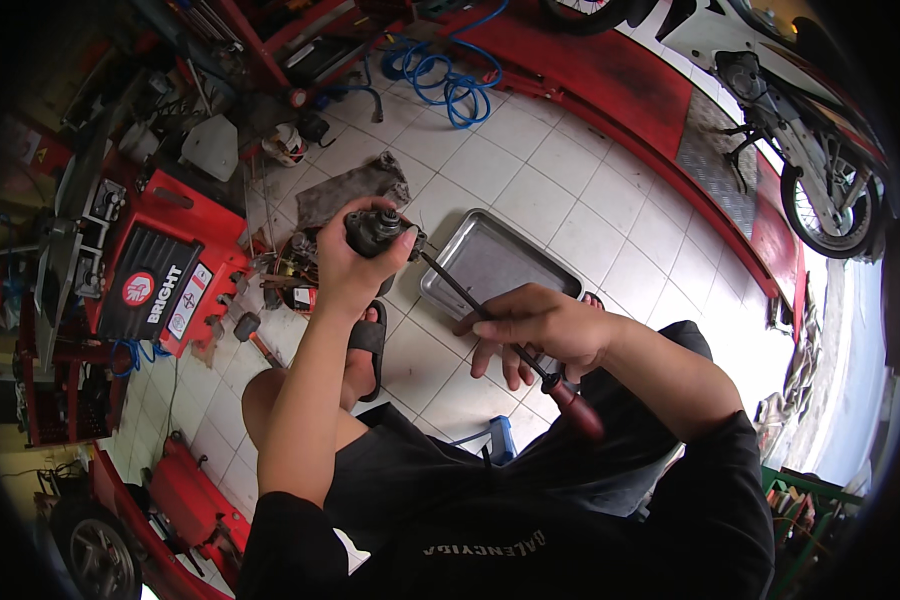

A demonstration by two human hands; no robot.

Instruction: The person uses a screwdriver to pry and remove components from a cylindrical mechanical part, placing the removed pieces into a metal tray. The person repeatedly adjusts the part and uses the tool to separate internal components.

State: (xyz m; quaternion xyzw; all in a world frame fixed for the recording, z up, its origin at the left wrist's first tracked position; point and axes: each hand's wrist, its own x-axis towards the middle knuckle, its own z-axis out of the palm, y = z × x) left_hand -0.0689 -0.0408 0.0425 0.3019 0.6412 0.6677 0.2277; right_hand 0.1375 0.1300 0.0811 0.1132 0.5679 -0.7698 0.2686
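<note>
My left hand (355, 262) is raised over the floor, its fingers wrapped round a dark metal engine part (378, 230) with a round knob on top. From the right, my right hand (540, 330) grips a long screwdriver (457, 291) by its dark shaft, between thumb and fingers. Its dark red handle (576, 407) sticks out behind the hand, towards my lap. The screwdriver's tip reaches the side of the engine part; whether it sits in a screw is too small to tell. Beyond my hands, a shallow metal tray (448, 235) lies on the tiles.
A dirty grey cloth (345, 190) lies beyond my left hand. On the left are a red machine (175, 265) and a mallet (255, 335). A blue hose (450, 85) coils at the back. A motorcycle (780, 120) stands on a red lift (610, 85). Between my legs is a blue object (501, 438).
</note>
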